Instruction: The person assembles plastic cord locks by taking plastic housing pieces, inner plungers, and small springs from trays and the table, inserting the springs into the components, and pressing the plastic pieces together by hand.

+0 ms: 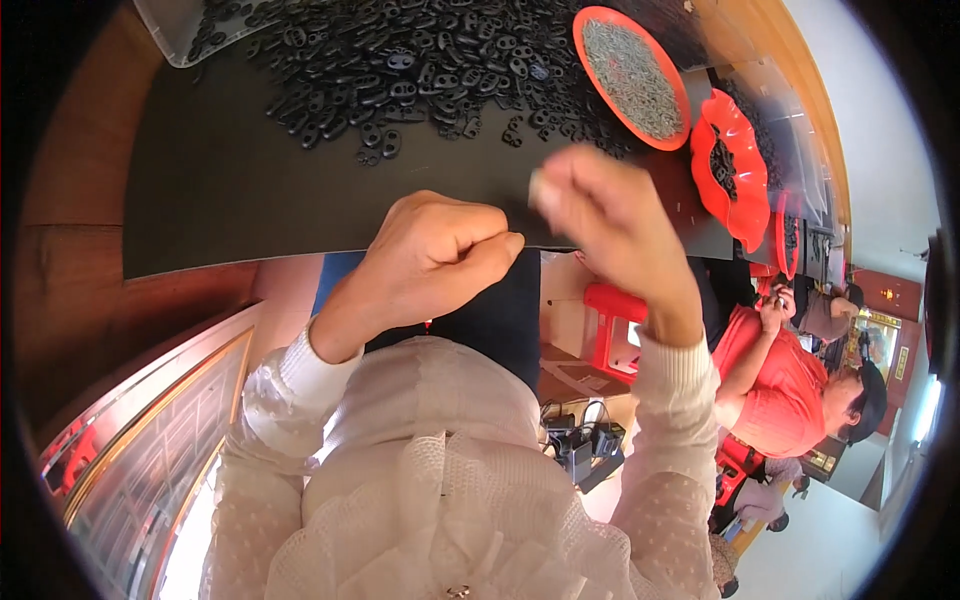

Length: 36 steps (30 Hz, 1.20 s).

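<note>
My left hand (440,240) is closed over the near edge of the black tabletop (250,195), thumb pressed against the curled forefinger. Whatever it may hold is hidden. Close by on the right, my right hand (605,205) is raised and smeared by motion. Its fingers look curled together, and I cannot make out anything in them. Beyond both hands spreads a heap of small black plastic pieces with holes (400,85), like cord locks. A red dish (683,118) holds many small silvery pieces (632,80), too fine to identify.
Right of the dish is a wavy-rimmed red bowl (745,190) with black pieces inside. A clear plastic bin (185,50) stands at the far left. Below the table are a red stool (602,325) and black adapters (580,445). A person in red (775,385) sits at the right.
</note>
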Tool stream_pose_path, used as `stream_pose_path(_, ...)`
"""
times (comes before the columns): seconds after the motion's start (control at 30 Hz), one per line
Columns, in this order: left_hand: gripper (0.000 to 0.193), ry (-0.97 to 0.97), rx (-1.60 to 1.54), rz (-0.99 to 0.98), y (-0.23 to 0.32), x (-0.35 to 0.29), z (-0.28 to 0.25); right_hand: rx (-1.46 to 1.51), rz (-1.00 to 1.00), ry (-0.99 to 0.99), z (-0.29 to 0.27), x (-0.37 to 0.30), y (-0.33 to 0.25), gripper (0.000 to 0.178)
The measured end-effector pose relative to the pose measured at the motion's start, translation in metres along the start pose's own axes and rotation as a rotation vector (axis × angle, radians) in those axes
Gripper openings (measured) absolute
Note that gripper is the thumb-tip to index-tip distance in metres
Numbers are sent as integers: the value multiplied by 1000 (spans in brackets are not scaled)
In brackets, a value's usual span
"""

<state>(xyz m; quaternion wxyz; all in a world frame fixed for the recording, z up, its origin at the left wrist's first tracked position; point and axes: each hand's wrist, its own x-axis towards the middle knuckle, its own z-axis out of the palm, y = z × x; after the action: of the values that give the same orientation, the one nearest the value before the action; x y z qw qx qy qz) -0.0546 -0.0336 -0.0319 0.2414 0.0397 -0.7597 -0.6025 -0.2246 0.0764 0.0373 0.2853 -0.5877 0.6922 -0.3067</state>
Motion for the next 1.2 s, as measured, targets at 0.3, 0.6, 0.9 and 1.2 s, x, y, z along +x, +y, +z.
stream_pose_path(0.3, 36, 22, 50, 11, 1, -2, -1, -787, -307, 214, 17, 89, 30, 19)
stream_pose_path(0.6, 36, 36, 76, 84, 1, -4, -4, -690, -327, 295, 14, 77, 38, 14)
stream_pose_path(0.9, 35, 37, 132, 104, 3, -8, -4, -670, -316, 335, 20, 31, 29, 20)
stream_pose_path(1.2, 35, 69, 62, 78, 2, -8, 1, -756, -280, 233, 47, -3, 19, 37)
